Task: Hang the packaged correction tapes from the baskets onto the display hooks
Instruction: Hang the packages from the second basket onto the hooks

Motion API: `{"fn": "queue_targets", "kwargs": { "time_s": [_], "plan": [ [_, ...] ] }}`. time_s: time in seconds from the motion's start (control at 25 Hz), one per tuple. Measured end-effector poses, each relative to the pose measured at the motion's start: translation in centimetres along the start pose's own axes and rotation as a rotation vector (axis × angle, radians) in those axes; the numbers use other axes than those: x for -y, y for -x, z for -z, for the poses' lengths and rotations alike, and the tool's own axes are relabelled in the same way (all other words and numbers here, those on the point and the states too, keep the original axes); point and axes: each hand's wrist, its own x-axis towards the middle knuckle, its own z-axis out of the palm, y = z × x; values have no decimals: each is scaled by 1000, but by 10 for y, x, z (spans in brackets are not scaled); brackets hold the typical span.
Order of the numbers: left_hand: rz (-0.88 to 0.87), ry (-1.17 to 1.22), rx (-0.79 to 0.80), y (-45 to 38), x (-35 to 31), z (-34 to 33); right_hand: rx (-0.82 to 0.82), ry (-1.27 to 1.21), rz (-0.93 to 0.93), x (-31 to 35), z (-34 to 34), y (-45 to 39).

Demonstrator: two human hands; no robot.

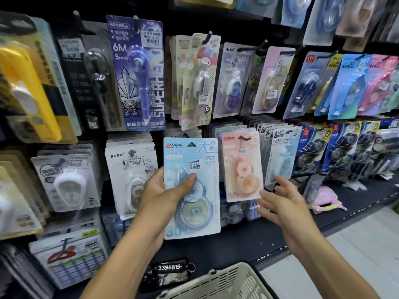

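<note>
Blue tape pack [192, 186] is gripped by left hand [164, 197], just left of pink pack [243, 167] on hook [244, 138]; right hand [278, 201] spread, fingertips at pink pack.

Black key tag [170, 269] numbered 3396815; pink plush [327, 198] on dark shelf [356, 197]

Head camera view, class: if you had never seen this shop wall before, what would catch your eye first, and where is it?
At centre, the left hand holds up a pale blue correction tape pack, thumb across its front. Just right of it, a pink pack hangs on a hook, with the right hand open by its lower edge. A cream basket sits at the bottom edge.
</note>
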Motion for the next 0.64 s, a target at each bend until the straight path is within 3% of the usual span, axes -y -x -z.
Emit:
{"fn": "queue_targets", "kwargs": {
  "time_s": [0.08, 0.16, 0.24, 0.36, 0.44, 0.52, 0.64],
  "plan": [
    [19, -1, -3, 1, 6, -6, 160, 83, 70, -9, -12, 16],
    [51, 42, 71, 3, 10, -17, 473, 45, 83, -17, -32, 34],
    [56, 49, 123, 5, 12, -26, 567, -106, 97, -19, -48, 39],
    [-99, -356, 2, 0, 10, -19, 320, -249, 129, -7, -38, 17],
    [-190, -629, -72, -2, 8, -8, 180, -220, 105, 5, -18, 1],
    [-178, -748, -98, -2, 6, 0, 103, -141, 102, 7, -4, -10],
    [-162, -1255, -132, -6, 12, 7, 51, -136, 105, 9, 2, -16]
  ]
}}
